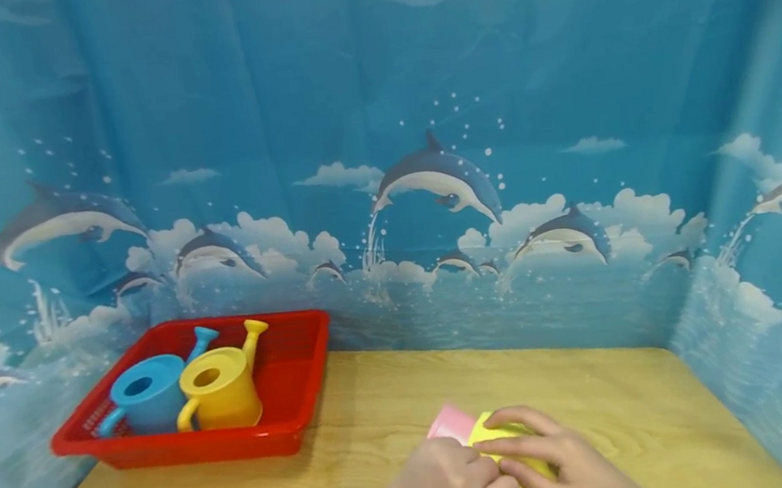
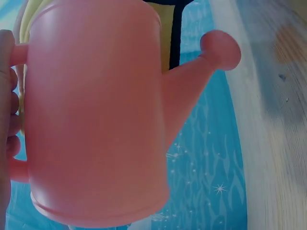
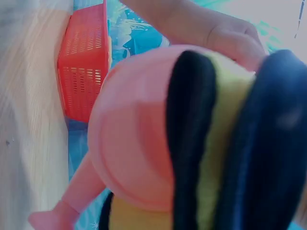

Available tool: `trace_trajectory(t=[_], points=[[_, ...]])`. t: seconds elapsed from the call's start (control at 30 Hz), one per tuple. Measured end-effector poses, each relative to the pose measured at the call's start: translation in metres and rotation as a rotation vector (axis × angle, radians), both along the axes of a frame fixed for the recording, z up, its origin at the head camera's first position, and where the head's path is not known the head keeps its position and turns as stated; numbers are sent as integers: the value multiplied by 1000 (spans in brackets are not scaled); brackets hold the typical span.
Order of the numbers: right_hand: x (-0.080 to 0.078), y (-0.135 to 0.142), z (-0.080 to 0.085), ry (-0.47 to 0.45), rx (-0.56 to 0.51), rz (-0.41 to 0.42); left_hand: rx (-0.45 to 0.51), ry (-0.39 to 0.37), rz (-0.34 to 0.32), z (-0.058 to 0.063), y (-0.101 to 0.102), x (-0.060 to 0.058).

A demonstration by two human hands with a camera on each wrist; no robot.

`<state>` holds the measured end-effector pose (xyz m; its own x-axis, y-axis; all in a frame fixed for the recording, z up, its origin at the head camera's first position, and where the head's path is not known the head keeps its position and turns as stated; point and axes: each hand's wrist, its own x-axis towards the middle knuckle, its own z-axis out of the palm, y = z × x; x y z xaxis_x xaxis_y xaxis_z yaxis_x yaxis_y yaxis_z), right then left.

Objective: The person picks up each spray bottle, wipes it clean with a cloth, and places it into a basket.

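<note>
My left hand (image 1: 450, 485) grips the handle of a pink watering can (image 2: 96, 115), its curled fingers showing at the left edge of the left wrist view. The can's spout points up and right there. Over the can's side my right hand (image 1: 560, 459) holds a yellow cloth (image 1: 485, 430) with its fingers spread and bent. Dark edging on the cloth shows large and close in the right wrist view, partly covering the can's round end. Both hands hide most of the can in the head view, leaving a pink part above the left hand.
A red basket (image 1: 204, 454) with perforated walls stands on the wooden table (image 1: 360, 410) at the left. Inside it, a blue watering can (image 1: 153, 395) and a yellow watering can (image 1: 226, 390) stand side by side. A dolphin-print curtain (image 1: 375, 116) hangs behind the table.
</note>
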<state>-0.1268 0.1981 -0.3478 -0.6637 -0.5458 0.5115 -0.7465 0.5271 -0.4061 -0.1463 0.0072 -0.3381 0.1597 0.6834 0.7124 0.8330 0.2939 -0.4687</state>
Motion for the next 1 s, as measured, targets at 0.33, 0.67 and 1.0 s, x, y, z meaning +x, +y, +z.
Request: trace_trajectory(t=[0.33,0.67,1.0], points=[[-21,-16,19,-328,85,3,26,-27,-34,-20,8,-6],[-43,-43,29,-204,192,60,53,36,-38,-15,3,-8],[-36,-16,37,-168,222,143,191,181,-17,7,-6,-13]])
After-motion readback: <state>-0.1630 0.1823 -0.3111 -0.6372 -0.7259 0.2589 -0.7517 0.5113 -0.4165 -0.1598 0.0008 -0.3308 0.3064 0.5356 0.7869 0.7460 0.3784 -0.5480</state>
